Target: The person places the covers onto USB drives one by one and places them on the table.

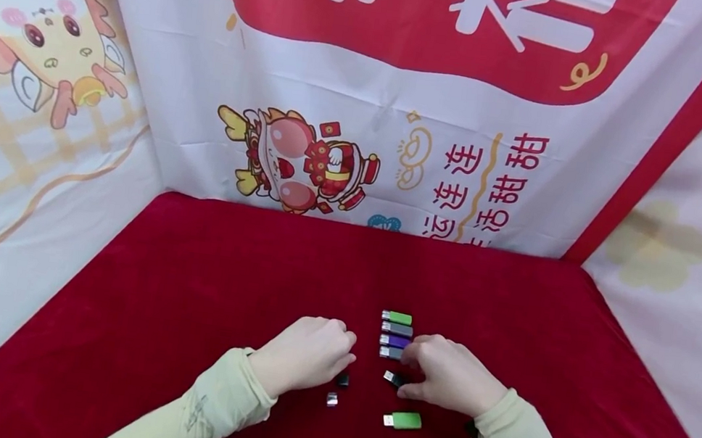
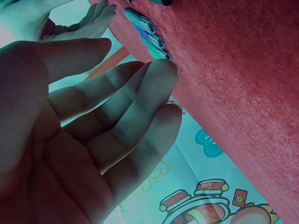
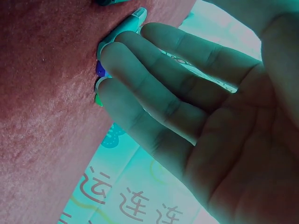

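Observation:
Four USB sticks lie in a column on the red cloth: a green stick (image 1: 398,318), a grey stick (image 1: 398,329), a purple stick (image 1: 394,341) and a lower grey stick (image 1: 390,353). My right hand (image 1: 453,374) hovers at their right ends, its fingers loosely extended beside the nearest grey stick (image 3: 122,32). Below its fingers is a black USB stick (image 1: 393,379) with its metal plug showing, partly hidden by the hand. My left hand (image 1: 308,351) is held above the cloth with relaxed, slightly bent fingers and an empty palm, near a small black piece (image 1: 343,379).
Nearer me lie another green USB stick (image 1: 406,420) with bare plug and a small silver piece (image 1: 332,398). Something dark (image 1: 472,430) shows beside the right sleeve. Printed cloth walls (image 1: 189,148) border the red table cloth (image 1: 222,254) at the back and sides.

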A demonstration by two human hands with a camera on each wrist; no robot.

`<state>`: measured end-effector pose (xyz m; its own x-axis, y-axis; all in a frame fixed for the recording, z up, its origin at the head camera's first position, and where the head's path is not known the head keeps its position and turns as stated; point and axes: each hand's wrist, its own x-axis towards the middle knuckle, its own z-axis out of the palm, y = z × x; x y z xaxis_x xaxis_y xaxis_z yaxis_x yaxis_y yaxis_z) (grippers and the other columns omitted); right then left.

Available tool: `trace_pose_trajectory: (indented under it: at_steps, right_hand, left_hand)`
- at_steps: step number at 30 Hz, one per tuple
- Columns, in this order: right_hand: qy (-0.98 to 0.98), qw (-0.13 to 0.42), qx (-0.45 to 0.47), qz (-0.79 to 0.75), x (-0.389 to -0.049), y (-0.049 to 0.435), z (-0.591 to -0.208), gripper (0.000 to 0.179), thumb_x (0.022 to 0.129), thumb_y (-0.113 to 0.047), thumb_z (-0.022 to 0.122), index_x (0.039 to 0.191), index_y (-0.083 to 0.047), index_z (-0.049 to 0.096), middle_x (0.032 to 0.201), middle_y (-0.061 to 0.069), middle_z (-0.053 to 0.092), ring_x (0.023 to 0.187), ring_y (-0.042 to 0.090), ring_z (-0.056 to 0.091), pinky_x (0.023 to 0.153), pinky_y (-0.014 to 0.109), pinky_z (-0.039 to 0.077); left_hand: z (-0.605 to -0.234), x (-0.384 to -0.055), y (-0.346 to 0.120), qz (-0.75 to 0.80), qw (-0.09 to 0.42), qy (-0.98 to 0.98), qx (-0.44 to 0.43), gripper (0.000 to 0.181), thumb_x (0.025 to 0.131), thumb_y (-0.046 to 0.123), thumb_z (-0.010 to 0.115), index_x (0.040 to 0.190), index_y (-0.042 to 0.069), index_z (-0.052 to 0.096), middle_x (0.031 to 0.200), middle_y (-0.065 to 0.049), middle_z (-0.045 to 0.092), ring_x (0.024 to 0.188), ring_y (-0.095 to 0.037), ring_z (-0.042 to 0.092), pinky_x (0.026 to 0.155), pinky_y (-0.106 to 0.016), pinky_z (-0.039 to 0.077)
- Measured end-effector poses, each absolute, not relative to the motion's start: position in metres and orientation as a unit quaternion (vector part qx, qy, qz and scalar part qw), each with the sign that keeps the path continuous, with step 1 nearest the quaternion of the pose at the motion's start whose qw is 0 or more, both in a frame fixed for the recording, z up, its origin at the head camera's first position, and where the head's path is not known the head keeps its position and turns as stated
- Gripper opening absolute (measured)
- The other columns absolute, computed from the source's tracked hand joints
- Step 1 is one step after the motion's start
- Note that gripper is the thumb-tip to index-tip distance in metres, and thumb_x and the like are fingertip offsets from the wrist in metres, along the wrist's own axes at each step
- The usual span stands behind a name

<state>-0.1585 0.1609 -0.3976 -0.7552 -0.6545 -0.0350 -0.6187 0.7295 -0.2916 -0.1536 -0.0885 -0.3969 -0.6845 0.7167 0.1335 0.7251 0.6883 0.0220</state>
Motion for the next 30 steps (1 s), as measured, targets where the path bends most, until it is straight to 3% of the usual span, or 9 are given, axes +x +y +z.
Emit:
trace_pose_trajectory:
  at_steps: [12, 19, 30]
  right_hand:
    - [0.925, 0.083, -0.345, -0.134, -0.163, 0.159, -0.409, 0.023, 0.073, -0.024, 0.088, 0.084, -0.012, 0.072, 0.075, -0.009, 0.06, 0.065, 0.004, 0.05, 0.057, 0.026, 0.049]
    - [0.921, 0.092, -0.35, -0.142, -0.162, 0.159, -0.411, 0.018, 0.073, -0.013, 0.087, 0.085, -0.01, 0.074, 0.076, -0.007, 0.062, 0.066, 0.003, 0.053, 0.058, 0.026, 0.05]
    - [0.915, 0.071, -0.377, -0.121, -0.162, 0.159, -0.409, 0.015, 0.074, -0.012, 0.084, 0.085, -0.008, 0.076, 0.081, -0.005, 0.062, 0.067, 0.003, 0.051, 0.057, 0.023, 0.048]
  left_hand:
    - [-0.402, -0.151, -0.088, -0.022, 0.071, -0.91, -0.407, 0.018, 0.093, 0.024, 0.068, 0.078, 0.015, 0.063, 0.07, 0.003, 0.054, 0.062, -0.01, 0.055, 0.055, -0.024, 0.048]
    - [-0.402, -0.147, -0.087, -0.016, 0.071, -0.908, -0.413, 0.02, 0.091, 0.023, 0.07, 0.075, 0.015, 0.061, 0.07, 0.002, 0.053, 0.061, -0.011, 0.055, 0.054, -0.025, 0.047]
    - [-0.403, -0.148, -0.085, -0.011, 0.076, -0.908, -0.412, 0.02, 0.092, 0.024, 0.069, 0.075, 0.016, 0.062, 0.07, 0.003, 0.054, 0.061, -0.011, 0.056, 0.054, -0.025, 0.048]
